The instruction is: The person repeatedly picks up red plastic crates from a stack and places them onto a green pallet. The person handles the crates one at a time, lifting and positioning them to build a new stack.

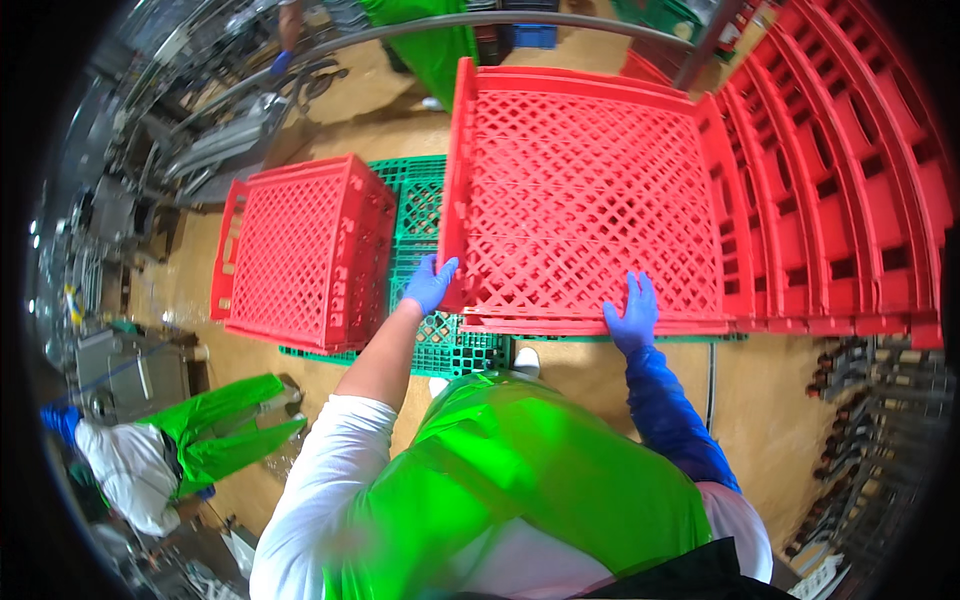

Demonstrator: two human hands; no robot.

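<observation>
A large red plastic crate (585, 195) with a lattice surface lies before me, in line with a row of nested or stacked red crates (817, 180) on the right. My left hand (430, 285), in a blue glove, touches the crate's left rim near its front corner; how firmly the fingers grip cannot be told. My right hand (632, 311), gloved in blue with a blue sleeve cover, rests with spread fingers at the crate's front edge. Left of it, a separate red crate stack (300, 255) stands on green plastic pallets (420, 202).
A metal rail (525, 19) curves behind the crates. A co-worker in a green apron (225, 435) is at the lower left, and another green apron (427, 37) shows beyond the crates. Metal equipment lines the left; metal racks (862, 435) stand at the right.
</observation>
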